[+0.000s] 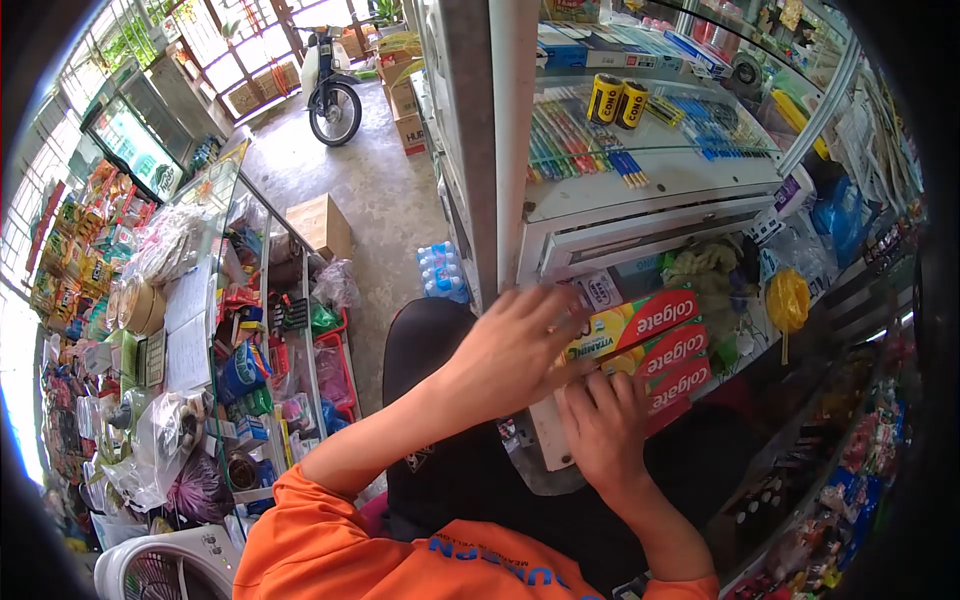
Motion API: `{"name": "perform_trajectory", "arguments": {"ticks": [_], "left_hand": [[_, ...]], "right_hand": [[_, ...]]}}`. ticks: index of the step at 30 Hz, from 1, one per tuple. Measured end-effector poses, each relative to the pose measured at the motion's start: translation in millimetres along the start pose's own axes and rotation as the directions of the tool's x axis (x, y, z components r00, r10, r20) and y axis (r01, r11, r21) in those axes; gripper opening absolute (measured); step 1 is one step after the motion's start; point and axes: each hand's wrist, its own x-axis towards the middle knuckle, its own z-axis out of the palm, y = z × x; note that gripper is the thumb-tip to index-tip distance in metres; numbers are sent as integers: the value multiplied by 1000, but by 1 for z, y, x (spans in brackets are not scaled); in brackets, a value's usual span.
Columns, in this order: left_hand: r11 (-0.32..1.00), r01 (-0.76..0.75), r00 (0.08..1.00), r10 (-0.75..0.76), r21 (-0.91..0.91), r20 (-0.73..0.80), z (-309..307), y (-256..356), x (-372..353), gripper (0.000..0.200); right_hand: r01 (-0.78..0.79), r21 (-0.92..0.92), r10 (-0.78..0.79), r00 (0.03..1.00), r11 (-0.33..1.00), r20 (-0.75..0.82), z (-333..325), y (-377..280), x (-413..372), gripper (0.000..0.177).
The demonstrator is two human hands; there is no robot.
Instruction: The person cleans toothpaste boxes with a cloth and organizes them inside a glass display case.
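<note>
Several red Colgate toothpaste boxes (676, 348) lie stacked side by side in front of me, the farthest one showing a yellow-orange "Vitamin C" panel. My left hand (525, 340) reaches over their left end. Its fingers are stretched out and a little blurred, with the thumb apart beside the box ends. Close by, my right hand (604, 425) has its fingers bent over the left part of the nearer boxes, gripping them. The thumb of that hand is hidden, as are the box ends beneath both hands.
Beyond the boxes stands a white-framed glass display case (690, 185) with pens inside and two yellow-black batteries (617, 101) on top. A yellow plastic bag (788, 300) is at the right. To the left, a glass counter (215, 300) is crowded with goods. A motorbike (330, 90) is parked farther back.
</note>
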Motion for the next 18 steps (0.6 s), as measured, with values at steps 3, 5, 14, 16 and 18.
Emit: {"name": "perform_trajectory", "arguments": {"ticks": [3, 5, 14, 16, 18], "left_hand": [[984, -180, 983, 180, -5, 45, 14, -1, 4, 55], [990, -137, 981, 138, -17, 137, 16, 1, 5, 58], [994, -66, 987, 78, -89, 139, 20, 0, 6, 61], [994, -65, 988, 77, -92, 133, 20, 0, 6, 62], [994, -63, 989, 75, -94, 129, 20, -1, 5, 62]], "right_hand": [[52, 17, -53, 999, 998, 11, -2, 1, 0, 12], [81, 40, -82, 996, 996, 26, -3, 5, 1, 12], [103, -16, -104, 994, 995, -45, -2, 0, -2, 9], [37, -96, -43, 997, 995, -62, -3, -4, -4, 12], [46, -122, -52, 997, 991, -50, -6, -7, -6, 13]]}}
